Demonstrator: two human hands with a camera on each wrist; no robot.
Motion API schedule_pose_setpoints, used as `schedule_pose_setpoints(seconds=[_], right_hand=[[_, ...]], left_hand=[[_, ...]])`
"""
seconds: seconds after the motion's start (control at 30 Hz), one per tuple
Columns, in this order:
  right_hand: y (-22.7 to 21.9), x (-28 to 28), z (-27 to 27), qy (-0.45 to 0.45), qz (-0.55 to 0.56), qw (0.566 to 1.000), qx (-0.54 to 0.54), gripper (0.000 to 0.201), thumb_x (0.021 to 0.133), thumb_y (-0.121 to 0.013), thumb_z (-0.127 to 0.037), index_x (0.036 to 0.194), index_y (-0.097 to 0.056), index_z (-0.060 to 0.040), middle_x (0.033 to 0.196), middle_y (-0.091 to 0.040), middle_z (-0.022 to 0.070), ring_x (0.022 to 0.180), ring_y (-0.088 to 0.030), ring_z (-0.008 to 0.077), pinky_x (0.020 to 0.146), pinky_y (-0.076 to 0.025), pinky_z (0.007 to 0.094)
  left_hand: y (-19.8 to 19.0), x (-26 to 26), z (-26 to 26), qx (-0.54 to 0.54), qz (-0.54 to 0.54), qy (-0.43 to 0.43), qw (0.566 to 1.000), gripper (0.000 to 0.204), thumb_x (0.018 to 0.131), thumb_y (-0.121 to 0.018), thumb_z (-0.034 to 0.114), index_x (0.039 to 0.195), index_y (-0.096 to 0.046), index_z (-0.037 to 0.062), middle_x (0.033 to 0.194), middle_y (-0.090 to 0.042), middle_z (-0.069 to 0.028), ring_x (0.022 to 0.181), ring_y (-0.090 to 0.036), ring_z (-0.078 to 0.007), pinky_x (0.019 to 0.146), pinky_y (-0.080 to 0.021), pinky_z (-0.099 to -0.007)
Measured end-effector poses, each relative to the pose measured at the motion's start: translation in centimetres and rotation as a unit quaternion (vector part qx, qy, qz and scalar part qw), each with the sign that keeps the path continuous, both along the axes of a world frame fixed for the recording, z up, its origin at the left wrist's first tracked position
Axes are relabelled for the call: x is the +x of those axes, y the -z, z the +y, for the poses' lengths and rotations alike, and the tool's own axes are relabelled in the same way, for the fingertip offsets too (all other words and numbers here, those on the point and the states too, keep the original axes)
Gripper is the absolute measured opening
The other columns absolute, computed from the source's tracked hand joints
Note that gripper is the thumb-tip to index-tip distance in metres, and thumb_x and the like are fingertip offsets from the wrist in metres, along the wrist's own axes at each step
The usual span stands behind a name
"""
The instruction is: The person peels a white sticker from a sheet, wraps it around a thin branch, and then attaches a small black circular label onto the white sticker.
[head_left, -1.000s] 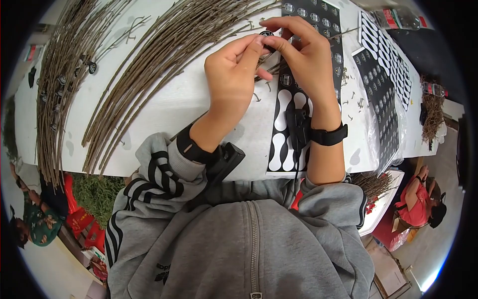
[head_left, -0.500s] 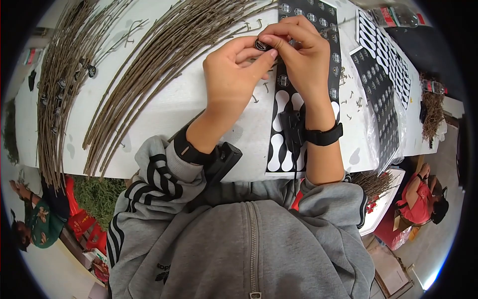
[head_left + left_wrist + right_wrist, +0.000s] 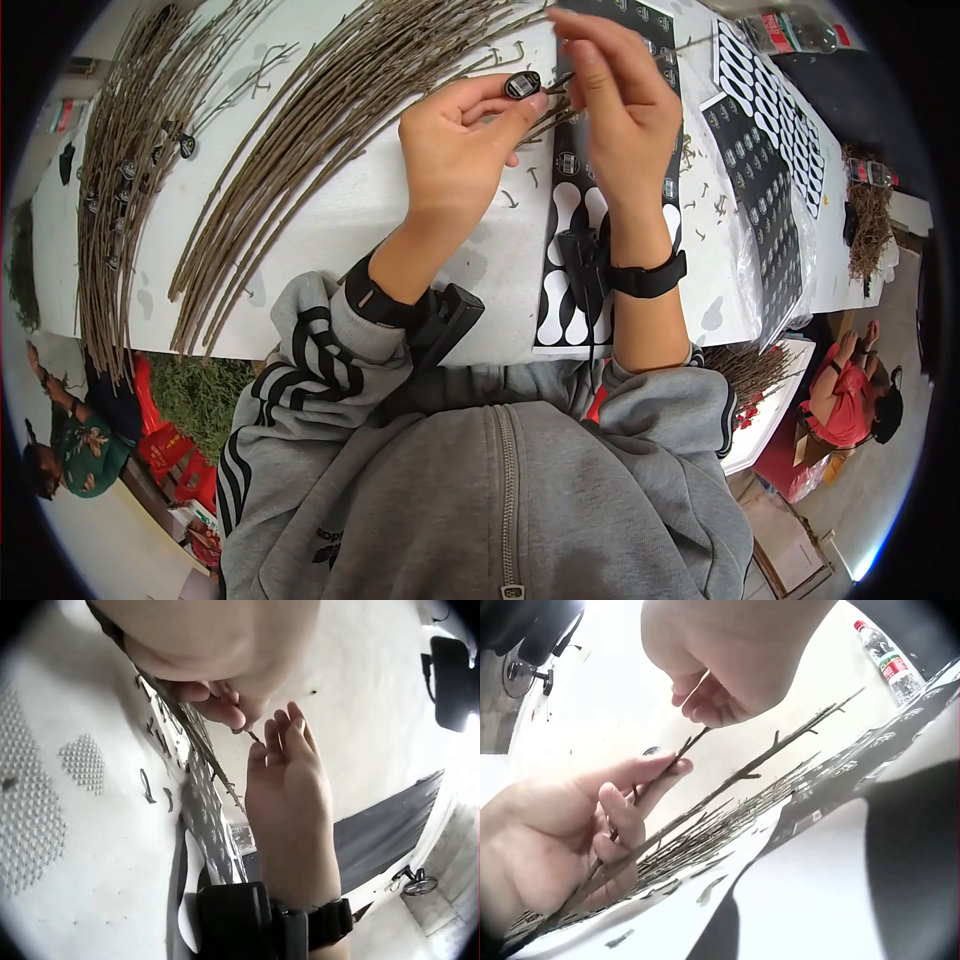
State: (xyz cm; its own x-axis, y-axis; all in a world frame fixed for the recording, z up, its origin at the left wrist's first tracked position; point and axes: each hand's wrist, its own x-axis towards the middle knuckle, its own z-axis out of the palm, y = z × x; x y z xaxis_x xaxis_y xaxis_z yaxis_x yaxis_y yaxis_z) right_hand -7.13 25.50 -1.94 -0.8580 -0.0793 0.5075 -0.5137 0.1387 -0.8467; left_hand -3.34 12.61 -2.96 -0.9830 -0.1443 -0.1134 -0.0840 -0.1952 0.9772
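Twig: thin brown twig (image 3: pixel 548 108) held above the white table (image 3: pixel 380 200), just over the near end of the black sticker sheet (image 3: pixel 580 200); a dark oval sticker (image 3: pixel 522 84) sits on it at the left fingertips.
Left hand: left hand (image 3: pixel 455 150) pinches the twig and sticker between thumb and forefinger, the other fingers curled beneath.
Right hand: right hand (image 3: pixel 622 105) is raised just beside the left, fingers close together and bent forward; its fingertips meet at the twig's far end.
Right wrist view only: twig (image 3: pixel 705 802) runs long and slanted through the left hand (image 3: pixel 570 825), with short side spurs; the right hand's (image 3: pixel 720 667) fingertips nip its upper tip. A plastic bottle (image 3: pixel 889 660) lies beyond the sheet.
Left wrist view only: right hand (image 3: pixel 289 795) seen from its back, fingers straight and pressed side by side, thumb hidden; the left hand (image 3: pixel 217 652) fills the top and hides the sticker. Small cut bits (image 3: pixel 154 791) lie on the table beside the sheet.
Head view only: a fan of long twigs (image 3: pixel 330 130) lies left of the sheet, a second bundle (image 3: pixel 125 190) further left; more sticker sheets (image 3: pixel 770 120) lie right of it.
In the way: the right hand covers the middle of the sheet; the wrist cameras' black straps (image 3: pixel 640 275) cross both forearms.
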Motion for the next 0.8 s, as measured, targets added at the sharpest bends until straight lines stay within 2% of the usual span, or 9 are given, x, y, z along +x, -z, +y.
schedule_pose_setpoints(seconds=[0.1, 0.13, 0.2, 0.23, 0.3, 0.33, 0.47, 0.73, 0.8], right_hand=[[-0.7, -0.2, 0.0, 0.013, -0.069, 0.994, -0.079, 0.024, 0.096, -0.051, -0.007, 0.117, -0.06, -0.0011, 0.102, -0.059, 0.0025, 0.072, -0.049, 0.0031, 0.057, -0.037, 0.0155], [0.8, -1.7, -0.1, -0.078, 0.009, 0.978, -0.193, 0.023, 0.096, -0.051, -0.009, 0.116, -0.061, -0.0009, 0.101, -0.06, 0.0029, 0.074, -0.051, 0.0041, 0.058, -0.039, 0.0164], [0.7, -3.3, -1.6, -0.251, 0.165, 0.866, -0.401, 0.023, 0.097, -0.052, -0.013, 0.114, -0.061, -0.0006, 0.099, -0.063, 0.0038, 0.08, -0.055, 0.0063, 0.062, -0.043, 0.0183], [0.4, -2.8, -1.2, -0.25, 0.166, 0.865, -0.402, 0.023, 0.097, -0.052, -0.013, 0.114, -0.061, -0.0006, 0.099, -0.063, 0.0038, 0.08, -0.055, 0.0063, 0.062, -0.043, 0.0183], [-0.6, -0.3, 0.6, -0.05, 0.003, 0.98, -0.194, 0.022, 0.095, -0.054, -0.01, 0.115, -0.059, -0.0011, 0.096, -0.06, 0.0018, 0.076, -0.052, 0.0058, 0.063, -0.042, 0.0182], [-1.3, 0.4, 0.8, 0.054, -0.08, 0.992, -0.08, 0.022, 0.095, -0.055, -0.008, 0.116, -0.058, -0.0014, 0.095, -0.059, 0.0008, 0.074, -0.05, 0.0055, 0.063, -0.041, 0.0182], [-0.5, 0.2, 0.5, 0.032, -0.116, 0.986, -0.117, 0.023, 0.09, -0.06, -0.005, 0.112, -0.059, 0.0016, 0.096, -0.062, 0.0066, 0.073, -0.057, 0.0088, 0.062, -0.047, 0.02], [0.2, 0.0, 1.8, -0.064, -0.251, 0.954, -0.151, 0.028, 0.091, -0.059, -0.005, 0.117, -0.052, 0.0019, 0.091, -0.064, 0.0073, 0.077, -0.06, 0.011, 0.066, -0.048, 0.0203], [0.3, -0.1, 2.0, -0.072, -0.235, 0.952, -0.182, 0.026, 0.091, -0.059, -0.005, 0.116, -0.052, 0.0018, 0.091, -0.064, 0.0073, 0.078, -0.06, 0.0112, 0.068, -0.049, 0.0206]], left_hand=[[0.2, -0.3, -0.3, 0.021, -0.012, 0.012, 1.0, 0.022, 0.083, -0.069, 0.01, 0.1, -0.066, -0.0052, 0.084, -0.069, -0.0066, 0.063, -0.061, -0.0065, 0.049, -0.043, -0.0172], [0.4, -0.5, -0.6, 0.04, -0.019, 0.02, 0.999, 0.023, 0.085, -0.069, 0.012, 0.099, -0.066, -0.0053, 0.084, -0.069, -0.0061, 0.062, -0.061, -0.0066, 0.048, -0.042, -0.0172], [0.6, -0.5, -0.9, 0.057, -0.026, 0.029, 0.998, 0.023, 0.086, -0.068, 0.014, 0.099, -0.066, -0.0053, 0.083, -0.069, -0.0055, 0.061, -0.061, -0.0068, 0.048, -0.041, -0.0171], [0.6, -0.5, -1.0, 0.055, -0.026, 0.027, 0.998, 0.024, 0.087, -0.067, 0.015, 0.099, -0.066, -0.0051, 0.084, -0.069, -0.0056, 0.061, -0.062, -0.0072, 0.047, -0.041, -0.0173], [0.7, -0.6, -1.0, 0.051, -0.025, 0.023, 0.998, 0.025, 0.089, -0.065, 0.018, 0.1, -0.066, -0.0045, 0.087, -0.07, -0.0059, 0.06, -0.063, -0.0081, 0.047, -0.039, -0.0176], [0.7, -0.6, -1.0, 0.051, -0.023, 0.025, 0.998, 0.025, 0.089, -0.065, 0.018, 0.1, -0.066, -0.0045, 0.087, -0.07, -0.0059, 0.06, -0.063, -0.0081, 0.047, -0.039, -0.0176], [0.7, -0.6, -1.0, 0.033, -0.042, -0.001, 0.999, 0.026, 0.091, -0.062, 0.018, 0.103, -0.065, -0.0044, 0.094, -0.07, -0.0082, 0.061, -0.065, -0.0103, 0.049, -0.041, -0.0186], [-1.0, -0.2, -1.3, 0.14, 0.003, 0.044, 0.989, 0.03, 0.093, -0.059, 0.018, 0.112, -0.061, -0.0051, 0.1, -0.068, -0.0099, 0.068, -0.066, -0.0139, 0.055, -0.044, -0.0186], [0.1, -0.7, -1.9, 0.001, 0.118, 0.023, 0.993, 0.031, 0.092, -0.061, 0.018, 0.112, -0.061, -0.0053, 0.098, -0.069, -0.0101, 0.069, -0.064, -0.0118, 0.056, -0.044, -0.0186]])
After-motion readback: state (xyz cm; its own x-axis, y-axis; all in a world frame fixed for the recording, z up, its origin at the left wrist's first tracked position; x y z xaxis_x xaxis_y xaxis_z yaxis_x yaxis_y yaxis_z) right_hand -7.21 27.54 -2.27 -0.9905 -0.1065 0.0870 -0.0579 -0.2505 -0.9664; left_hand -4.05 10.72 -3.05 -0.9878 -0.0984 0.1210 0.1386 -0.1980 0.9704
